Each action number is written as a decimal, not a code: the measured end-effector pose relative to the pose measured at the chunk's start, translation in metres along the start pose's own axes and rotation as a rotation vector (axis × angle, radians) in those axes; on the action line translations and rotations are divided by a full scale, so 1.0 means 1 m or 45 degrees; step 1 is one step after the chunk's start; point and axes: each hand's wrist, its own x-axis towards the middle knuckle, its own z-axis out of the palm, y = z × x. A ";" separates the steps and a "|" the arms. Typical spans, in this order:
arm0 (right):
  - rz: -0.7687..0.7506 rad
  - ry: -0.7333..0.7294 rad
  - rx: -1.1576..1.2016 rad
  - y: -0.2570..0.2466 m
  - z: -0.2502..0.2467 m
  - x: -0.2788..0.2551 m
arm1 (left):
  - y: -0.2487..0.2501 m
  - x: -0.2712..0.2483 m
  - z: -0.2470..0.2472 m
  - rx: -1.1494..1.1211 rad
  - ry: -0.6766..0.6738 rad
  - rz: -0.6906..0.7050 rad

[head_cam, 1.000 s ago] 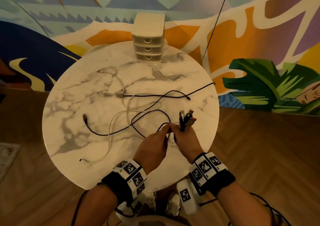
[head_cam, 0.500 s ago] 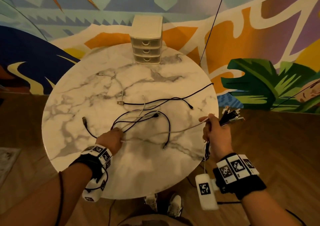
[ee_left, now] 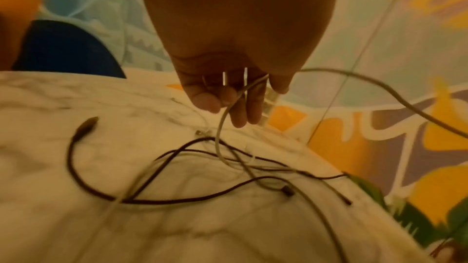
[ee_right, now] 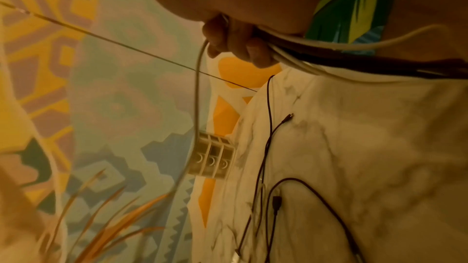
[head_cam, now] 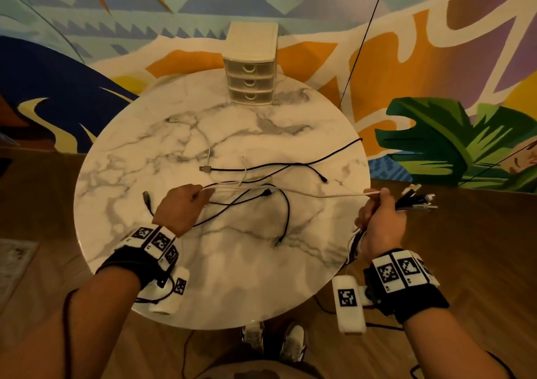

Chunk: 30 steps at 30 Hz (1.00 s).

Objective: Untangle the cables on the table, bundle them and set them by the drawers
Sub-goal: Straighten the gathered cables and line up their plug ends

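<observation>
A white cable stretches taut above the round marble table between my two hands. My left hand pinches its left part over the table's middle left; in the left wrist view the white cable runs through the curled fingers. My right hand, just past the table's right edge, grips a bunch of cable ends with plugs sticking out to the right, plus the white cable's other part. Black cables and another white cable lie tangled on the table. The small white drawer unit stands at the far edge.
A painted mural wall rises behind the table. A thin black line hangs down beside the table's far right. Wooden floor surrounds the table, and my shoes show below its near edge.
My hands, together near the table's front a second ago, have drawn apart: the left went left over the tangle, the right out past the right edge, lifting the white cable taut between them.
</observation>
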 end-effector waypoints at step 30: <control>-0.097 -0.690 -0.138 -0.011 0.026 -0.061 | -0.009 -0.016 0.037 0.062 0.204 0.081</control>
